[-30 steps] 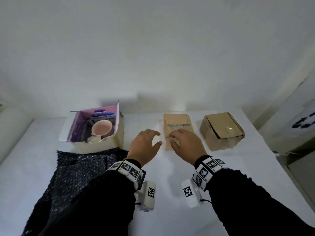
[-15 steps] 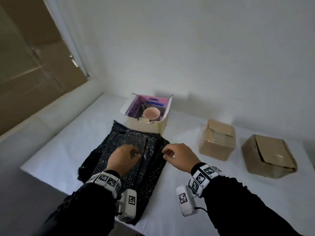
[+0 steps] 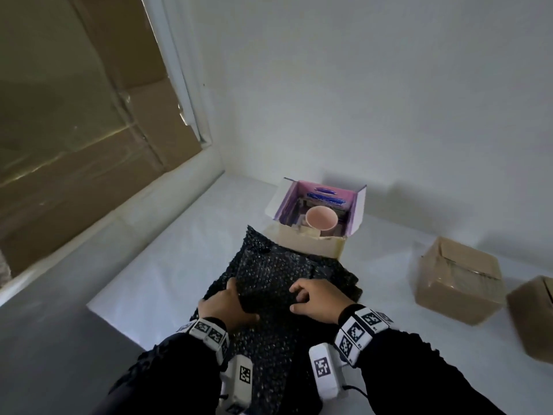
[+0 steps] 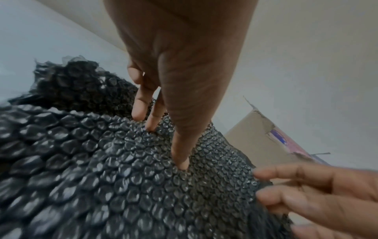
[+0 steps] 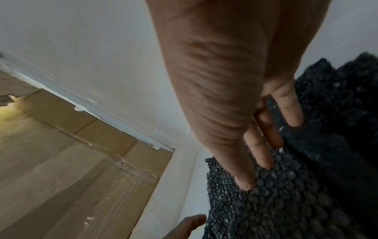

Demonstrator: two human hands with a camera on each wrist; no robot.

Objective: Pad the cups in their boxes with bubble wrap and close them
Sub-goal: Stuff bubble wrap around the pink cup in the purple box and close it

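A pile of black bubble wrap lies on the white table in front of an open box with a purple lining. A pink cup stands upright inside it. My left hand grips the left edge of the top sheet, thumb on top and fingers behind the fold. My right hand pinches the sheet's right edge, its thumb lying on the bubbles. In the left wrist view the sheet bulges up between both hands.
Two closed cardboard boxes sit on the table to the right. A window covered with taped cardboard fills the left wall. The table's front left edge runs close to my left wrist.
My hands left the middle closed box and moved left onto the bubble wrap. Both now hold the edges of its top sheet, which has risen off the pile.
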